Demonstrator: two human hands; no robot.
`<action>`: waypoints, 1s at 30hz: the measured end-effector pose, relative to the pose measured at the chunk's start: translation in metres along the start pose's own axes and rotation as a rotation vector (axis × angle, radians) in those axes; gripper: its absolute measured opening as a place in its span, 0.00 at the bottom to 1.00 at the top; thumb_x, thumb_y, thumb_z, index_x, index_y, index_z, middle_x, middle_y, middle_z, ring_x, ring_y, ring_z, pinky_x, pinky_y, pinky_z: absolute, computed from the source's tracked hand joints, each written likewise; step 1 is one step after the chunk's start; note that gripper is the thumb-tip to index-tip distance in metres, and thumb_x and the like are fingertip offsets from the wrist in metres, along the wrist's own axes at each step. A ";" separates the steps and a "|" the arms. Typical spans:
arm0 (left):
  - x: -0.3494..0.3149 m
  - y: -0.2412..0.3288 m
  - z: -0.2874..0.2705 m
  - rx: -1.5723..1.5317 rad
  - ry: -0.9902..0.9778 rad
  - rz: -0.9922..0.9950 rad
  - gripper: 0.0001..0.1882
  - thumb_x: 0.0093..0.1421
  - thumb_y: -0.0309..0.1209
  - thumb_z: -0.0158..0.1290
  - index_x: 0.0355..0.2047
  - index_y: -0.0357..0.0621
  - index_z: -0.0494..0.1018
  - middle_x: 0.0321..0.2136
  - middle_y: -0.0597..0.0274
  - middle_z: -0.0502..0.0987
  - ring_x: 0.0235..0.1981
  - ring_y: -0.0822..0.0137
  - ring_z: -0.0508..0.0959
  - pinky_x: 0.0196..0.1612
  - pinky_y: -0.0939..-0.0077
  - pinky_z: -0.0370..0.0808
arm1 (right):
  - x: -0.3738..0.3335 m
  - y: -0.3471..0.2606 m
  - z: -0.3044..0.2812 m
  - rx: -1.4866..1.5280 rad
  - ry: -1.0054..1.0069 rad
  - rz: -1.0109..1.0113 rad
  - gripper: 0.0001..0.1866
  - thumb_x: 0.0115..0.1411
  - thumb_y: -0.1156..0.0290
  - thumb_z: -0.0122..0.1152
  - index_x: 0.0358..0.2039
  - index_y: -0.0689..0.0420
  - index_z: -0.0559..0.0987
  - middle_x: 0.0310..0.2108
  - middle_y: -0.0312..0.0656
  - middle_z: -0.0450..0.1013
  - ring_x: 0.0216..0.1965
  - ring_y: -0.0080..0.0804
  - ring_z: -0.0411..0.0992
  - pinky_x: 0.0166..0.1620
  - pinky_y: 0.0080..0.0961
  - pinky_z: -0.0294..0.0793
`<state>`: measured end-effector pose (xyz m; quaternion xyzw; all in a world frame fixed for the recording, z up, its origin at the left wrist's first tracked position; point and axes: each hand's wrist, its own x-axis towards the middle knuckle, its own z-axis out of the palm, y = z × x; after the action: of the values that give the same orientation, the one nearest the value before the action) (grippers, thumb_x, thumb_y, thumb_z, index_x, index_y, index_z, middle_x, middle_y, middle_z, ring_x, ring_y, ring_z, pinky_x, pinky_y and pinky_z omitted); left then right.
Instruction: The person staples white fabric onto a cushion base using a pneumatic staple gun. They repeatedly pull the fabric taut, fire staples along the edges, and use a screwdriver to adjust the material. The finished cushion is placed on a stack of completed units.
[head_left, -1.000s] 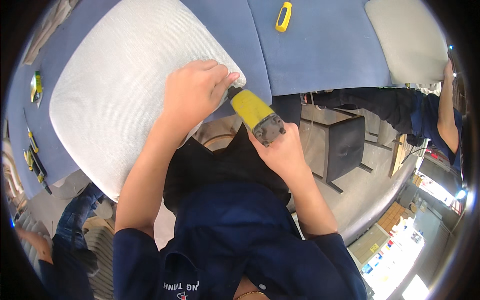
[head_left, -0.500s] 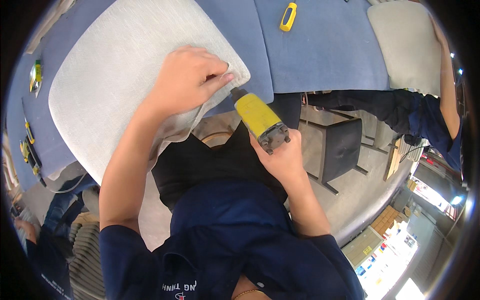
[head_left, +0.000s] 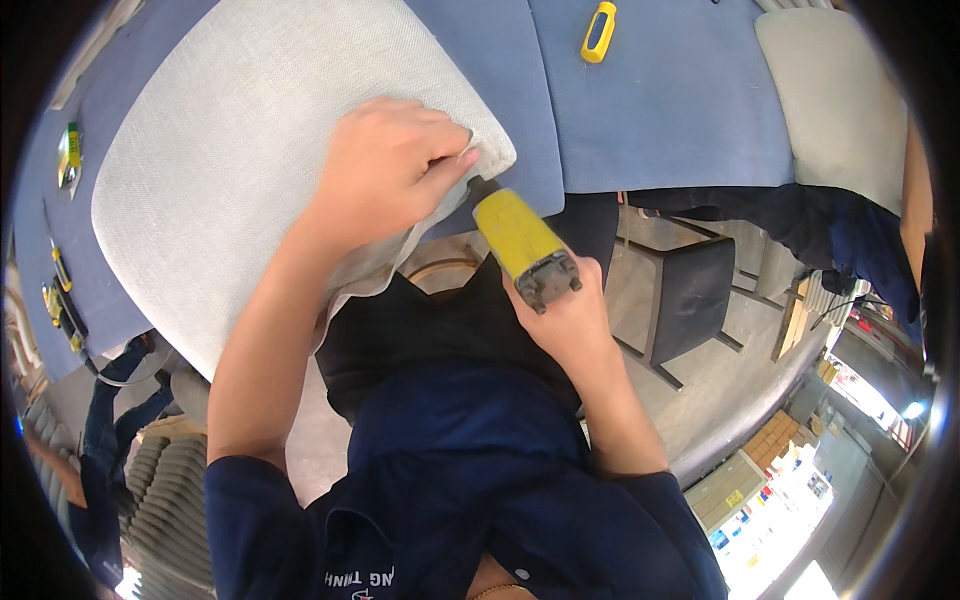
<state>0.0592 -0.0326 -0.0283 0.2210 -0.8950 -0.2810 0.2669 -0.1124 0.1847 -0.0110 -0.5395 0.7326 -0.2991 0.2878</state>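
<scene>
A large light-grey fabric-covered seat cushion lies over the near edge of the blue table and reaches toward my lap. My left hand is closed at its right corner, thumb and fingers pinching the edge of the cover. In my right hand is a yellow power tool with a dark nose and a grey back end. Its nose points at the cushion's edge, right beside my left thumb. The tool's grip is hidden beneath its body, and the cushion's underside is out of sight.
The blue padded table holds a yellow-handled tool and, at left, a yellow-and-black tool with a hose. A co-worker's arm is beside another pale cushion. A black chair stands on the floor at right.
The view has shifted slightly. My left hand still pinches the cover's edge and the yellow tool stays at the corner. The co-worker's arm at right has shifted toward the picture's rim.
</scene>
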 end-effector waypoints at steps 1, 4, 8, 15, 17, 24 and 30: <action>0.002 0.000 0.001 0.019 -0.006 0.000 0.19 0.68 0.36 0.65 0.22 0.45 0.72 0.21 0.59 0.75 0.28 0.49 0.77 0.36 0.52 0.71 | 0.003 0.000 0.001 -0.021 -0.013 0.002 0.25 0.54 0.80 0.81 0.53 0.63 0.85 0.37 0.58 0.87 0.42 0.64 0.87 0.43 0.43 0.88; 0.001 0.002 0.000 0.080 -0.030 -0.006 0.18 0.66 0.36 0.66 0.22 0.47 0.74 0.20 0.61 0.76 0.29 0.50 0.78 0.36 0.53 0.71 | 0.007 -0.005 -0.003 -0.033 0.000 -0.023 0.21 0.56 0.79 0.81 0.50 0.63 0.85 0.37 0.57 0.87 0.42 0.64 0.86 0.43 0.44 0.88; 0.001 0.012 -0.018 0.104 -0.124 0.044 0.22 0.65 0.37 0.68 0.20 0.45 0.68 0.19 0.61 0.72 0.27 0.52 0.73 0.38 0.55 0.69 | 0.001 -0.007 -0.014 0.060 0.055 -0.035 0.18 0.58 0.78 0.81 0.49 0.63 0.86 0.36 0.56 0.87 0.42 0.62 0.87 0.43 0.43 0.88; -0.007 0.002 -0.018 0.051 -0.139 0.092 0.22 0.64 0.34 0.68 0.19 0.45 0.68 0.19 0.62 0.72 0.28 0.54 0.73 0.42 0.57 0.67 | -0.010 -0.014 -0.011 0.116 0.031 0.002 0.21 0.56 0.79 0.82 0.50 0.64 0.86 0.36 0.56 0.87 0.40 0.60 0.88 0.41 0.41 0.88; -0.010 -0.001 -0.016 0.034 -0.110 0.059 0.22 0.65 0.34 0.68 0.19 0.45 0.68 0.19 0.62 0.72 0.28 0.54 0.73 0.42 0.57 0.67 | -0.010 -0.013 -0.012 0.070 0.019 -0.002 0.25 0.54 0.80 0.82 0.52 0.64 0.85 0.36 0.56 0.87 0.40 0.60 0.88 0.41 0.41 0.88; -0.014 -0.001 -0.010 -0.035 -0.037 0.052 0.22 0.65 0.32 0.68 0.19 0.44 0.68 0.19 0.61 0.71 0.28 0.53 0.73 0.42 0.57 0.67 | -0.011 -0.007 -0.003 0.104 -0.011 0.000 0.30 0.50 0.82 0.81 0.57 0.65 0.84 0.36 0.58 0.87 0.40 0.60 0.89 0.41 0.40 0.87; -0.011 -0.004 0.000 0.006 -0.020 0.056 0.21 0.63 0.31 0.68 0.18 0.45 0.69 0.18 0.61 0.71 0.28 0.54 0.72 0.41 0.56 0.67 | 0.007 -0.015 -0.002 -0.020 -0.023 -0.014 0.21 0.55 0.81 0.78 0.51 0.63 0.85 0.37 0.57 0.87 0.40 0.62 0.87 0.42 0.44 0.87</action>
<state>0.0688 -0.0293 -0.0344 0.1938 -0.9043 -0.2728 0.2650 -0.1068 0.1746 0.0005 -0.5511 0.7283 -0.2875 0.2885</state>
